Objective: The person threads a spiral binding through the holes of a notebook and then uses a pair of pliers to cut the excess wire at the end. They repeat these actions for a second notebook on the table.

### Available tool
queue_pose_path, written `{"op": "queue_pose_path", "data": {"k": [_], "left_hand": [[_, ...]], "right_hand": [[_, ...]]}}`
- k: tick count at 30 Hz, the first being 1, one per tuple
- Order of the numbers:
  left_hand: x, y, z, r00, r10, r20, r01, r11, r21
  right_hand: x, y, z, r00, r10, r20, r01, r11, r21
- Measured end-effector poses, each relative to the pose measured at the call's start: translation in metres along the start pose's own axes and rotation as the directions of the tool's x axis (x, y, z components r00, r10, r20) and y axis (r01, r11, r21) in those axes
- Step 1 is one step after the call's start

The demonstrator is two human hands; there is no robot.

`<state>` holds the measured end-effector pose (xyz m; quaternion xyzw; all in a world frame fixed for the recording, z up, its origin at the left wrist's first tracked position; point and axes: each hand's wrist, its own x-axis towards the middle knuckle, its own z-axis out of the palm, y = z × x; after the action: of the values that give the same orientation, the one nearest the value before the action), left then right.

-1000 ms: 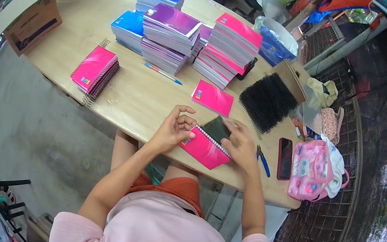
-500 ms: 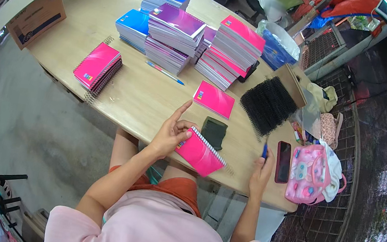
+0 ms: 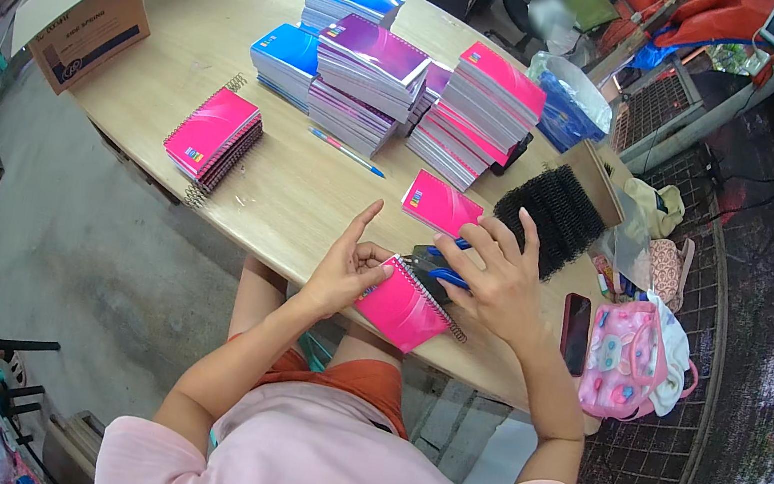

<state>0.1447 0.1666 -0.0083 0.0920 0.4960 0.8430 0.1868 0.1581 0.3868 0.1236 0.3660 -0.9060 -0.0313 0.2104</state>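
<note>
A pink spiral notebook lies at the near edge of the wooden table. My left hand grips its left corner, index finger raised. My right hand rests above the notebook's top edge and holds a blue pen over a small dark pad. Another pink notebook lies flat just beyond my hands.
Stacks of pink, purple and blue notebooks fill the table's middle. A pink stack sits left, a loose pen nearby, black spiral coils right, a phone, a pink bag and a cardboard box.
My right hand came back from the table's right edge with a blue pen and now rests over the notebook. My left hand stays on the notebook.
</note>
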Motion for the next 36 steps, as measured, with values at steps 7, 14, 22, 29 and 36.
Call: {"op": "queue_pose_path", "data": {"k": [7,14,22,29,36], "left_hand": [[0.001,0.004,-0.006,1.0,-0.017,0.003,0.017,1.0,0.011],[-0.007,0.012,0.004,0.982,0.122,-0.143,-0.103,0.986,0.13],[-0.029,0.086,-0.04,0.702,0.582,-0.41,-0.319,0.772,0.549],[-0.005,0.209,-0.146,0.608,0.784,-0.127,-0.102,0.236,0.966],[0.092,0.191,-0.215,0.92,0.178,0.349,-0.303,-0.242,0.922]], "right_hand": [[0.014,0.009,0.007,0.966,-0.254,-0.036,0.246,0.957,-0.157],[0.007,-0.001,0.015,0.883,0.26,0.391,-0.414,0.822,0.39],[-0.029,0.011,-0.012,0.878,0.468,-0.105,-0.403,0.838,0.367],[-0.091,0.029,-0.007,0.688,0.72,-0.09,-0.626,0.651,0.429],[-0.181,0.027,0.063,0.581,0.814,0.01,-0.788,0.559,0.26]]}}
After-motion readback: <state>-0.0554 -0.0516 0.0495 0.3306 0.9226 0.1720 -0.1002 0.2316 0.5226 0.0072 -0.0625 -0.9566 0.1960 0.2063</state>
